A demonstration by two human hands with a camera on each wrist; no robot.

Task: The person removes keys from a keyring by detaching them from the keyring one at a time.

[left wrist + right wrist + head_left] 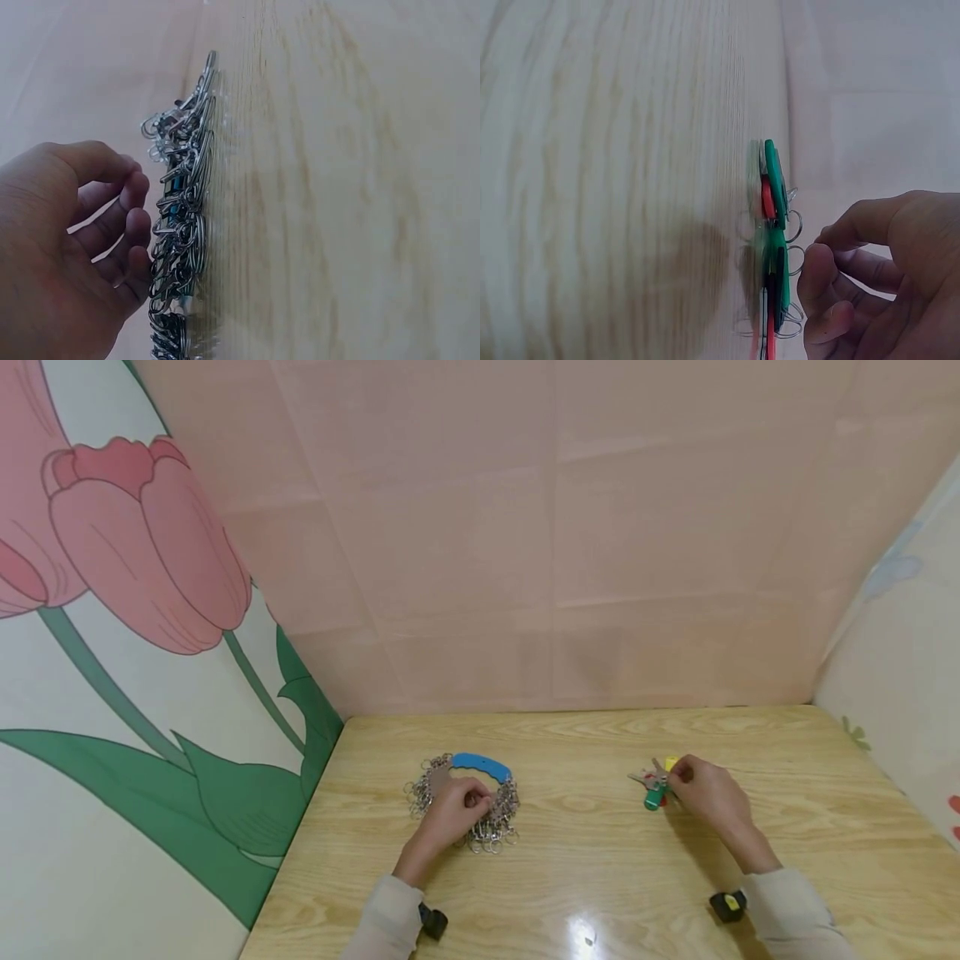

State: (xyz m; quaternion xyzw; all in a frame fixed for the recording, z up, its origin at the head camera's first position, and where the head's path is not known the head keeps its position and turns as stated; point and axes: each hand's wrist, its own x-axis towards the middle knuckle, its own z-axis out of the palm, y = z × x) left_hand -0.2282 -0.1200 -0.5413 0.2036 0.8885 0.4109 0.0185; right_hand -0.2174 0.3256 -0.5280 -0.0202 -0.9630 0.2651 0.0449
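Observation:
On the left of the wooden table [570, 852] lies a loop of metal key rings and clips [506, 802] with a curved blue handle [482, 765] at its far side. My left hand [453, 810] hovers over the loop, thumb and forefinger drawn together, the other fingers loosely curled. In the left wrist view its fingertips are right beside the clips [180, 217]. At the right, my right hand [708, 789] is beside a small pile of keys [654, 781] with green, red and yellow covers. Loosely bent fingers come close to the thin key rings [795, 259], with nothing visible between them.
A pink cloth wall [555, 543] stands behind the table's back edge. Tulip-printed fabric [150, 543] borders the left side, and a pale printed sheet [907, 643] the right. Both wrists wear black devices [727, 907] near beige sleeves.

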